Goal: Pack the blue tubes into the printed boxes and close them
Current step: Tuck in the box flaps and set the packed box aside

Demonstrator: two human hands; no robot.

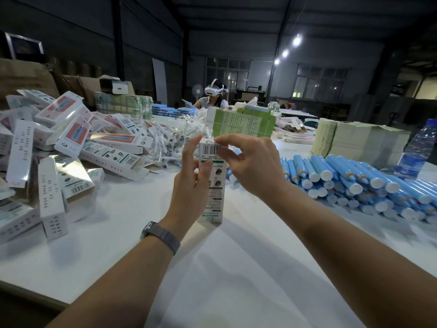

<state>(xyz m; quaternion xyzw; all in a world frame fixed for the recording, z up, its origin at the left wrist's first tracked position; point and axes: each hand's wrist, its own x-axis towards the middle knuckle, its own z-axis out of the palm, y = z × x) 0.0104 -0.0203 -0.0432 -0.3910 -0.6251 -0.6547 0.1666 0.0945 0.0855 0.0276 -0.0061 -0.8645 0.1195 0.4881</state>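
Note:
A white printed box (214, 192) with a barcode near its top stands upright over the white table (236, 268), in the middle of the view. My left hand (191, 183) grips its body from the left, thumb across the front. My right hand (250, 162) pinches the top end of the box with curled fingers, at the flap. Whether a tube is inside is hidden. A heap of blue tubes (359, 183) with white caps lies to the right. Many more printed boxes (71, 147) are piled at the left.
Bundles of green leaflets (243, 124) and a pale paper stack (354, 140) stand behind the tubes. A water bottle (418, 147) stands at the far right. Clear-wrapped small parts (172, 138) lie behind the box. A person with a headset (214, 95) sits across the table.

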